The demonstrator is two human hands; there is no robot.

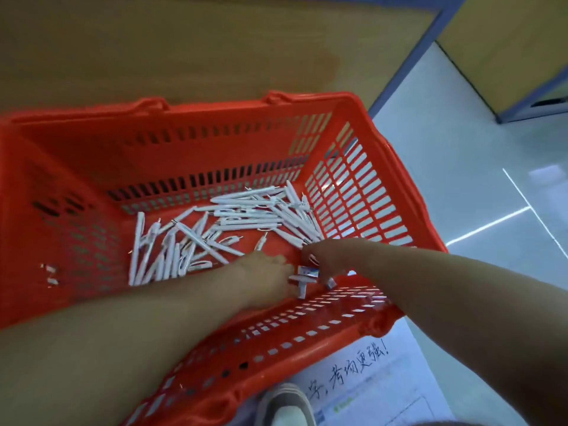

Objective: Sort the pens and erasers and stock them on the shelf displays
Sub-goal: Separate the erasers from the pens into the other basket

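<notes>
Looking down into red basket (347, 167). White pens (246, 210) lie on its floor in 2 loose heaps. The rt heap lies mostly left-right, some slanting toward far rt corner, while those at left run near-to-far. Small white-and-blue erasers (307, 273) sit by near wall, long axes mixed. Our left hand (264, 272) and right hand (316, 259) meet over them, fingers bent down onto the pieces — too blurred to tell if anything's pinched. Bare basket floor at far left. Wood surface (221, 50) behind, pale floor (461, 179) to rt, handwritten sheet (368, 379) under near corner.
</notes>
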